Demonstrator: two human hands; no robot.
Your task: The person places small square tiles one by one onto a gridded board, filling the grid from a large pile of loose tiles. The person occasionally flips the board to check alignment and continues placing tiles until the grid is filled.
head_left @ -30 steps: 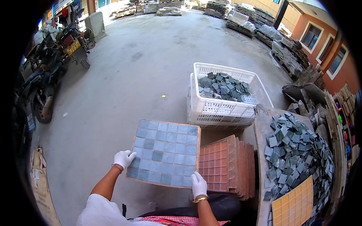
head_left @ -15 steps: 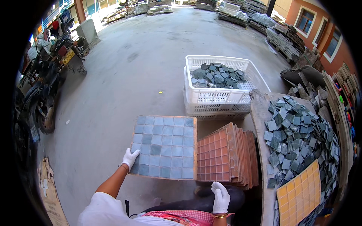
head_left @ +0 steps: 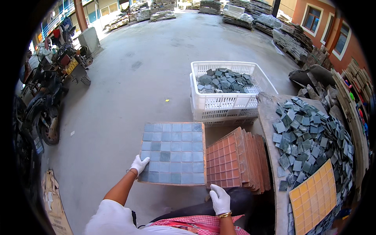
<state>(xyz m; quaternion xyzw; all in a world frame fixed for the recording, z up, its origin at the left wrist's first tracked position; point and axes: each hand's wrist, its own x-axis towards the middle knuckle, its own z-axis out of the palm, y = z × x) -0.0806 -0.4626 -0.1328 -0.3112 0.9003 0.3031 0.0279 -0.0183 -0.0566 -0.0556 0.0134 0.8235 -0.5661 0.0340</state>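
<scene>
My left hand (head_left: pixel 140 164), in a white glove, grips the left edge of a square grid tray (head_left: pixel 172 152) filled with blue-grey stone tiles. Its thumb lies over the tiles at the lower left; the other fingers are hidden below. My right hand (head_left: pixel 220 199), also gloved, is just below the tray's lower right corner and apart from it. Its fingers are loosely bent, and nothing shows in them. Beside the tray's right edge, reddish-brown grid trays (head_left: pixel 223 160) without tiles lean in a stack.
Loose stone tiles (head_left: pixel 309 137) heap on the board (head_left: pixel 270 117) at my right, with a yellow grid tray (head_left: pixel 313 197) lying over them. A white crate (head_left: pixel 231 100) of tiles stands ahead. Motorbikes (head_left: pixel 49 102) line the left; flattened cardboard (head_left: pixel 53 199) lies at lower left.
The tray and my left hand have shifted slightly right in the view. My right hand has moved a little left and up. The surroundings have shifted slightly with the camera.
</scene>
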